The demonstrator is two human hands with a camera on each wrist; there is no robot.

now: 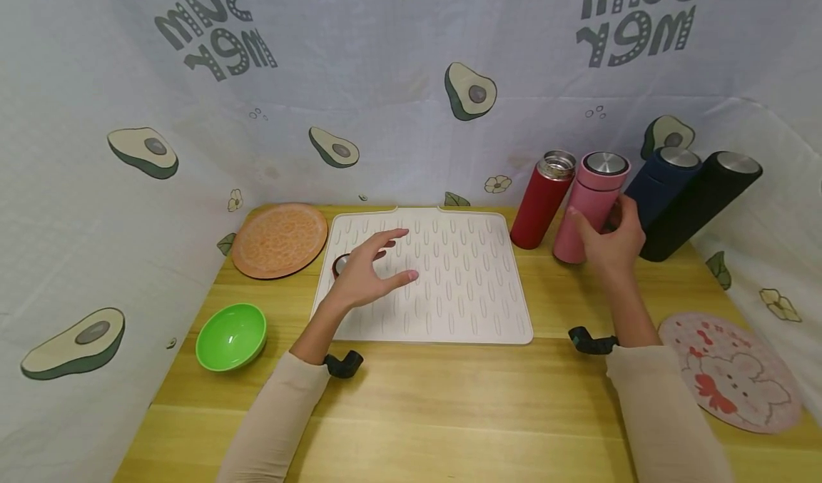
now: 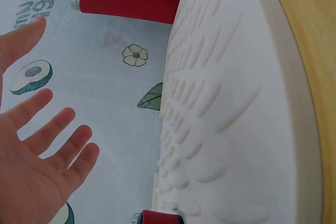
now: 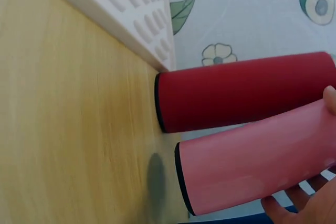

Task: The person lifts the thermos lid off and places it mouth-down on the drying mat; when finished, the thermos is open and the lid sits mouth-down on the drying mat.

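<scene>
My right hand grips a pink thermos with a steel-topped lid. In the right wrist view, the black base of that pink thermos shows over the wooden table, with a shadow beside it. Close to its left stands a red thermos with no lid and a bare steel neck. My left hand hovers over a white ridged mat, fingers spread and nothing in it. Partly hidden behind the left hand, a small red lid sits on the mat's left side; its red side shows in the left wrist view.
A navy thermos and a taller black thermos stand right of the pink one. On the left are an orange round mat and a green bowl. A pink rabbit mat lies at right. Printed cloth hangs behind.
</scene>
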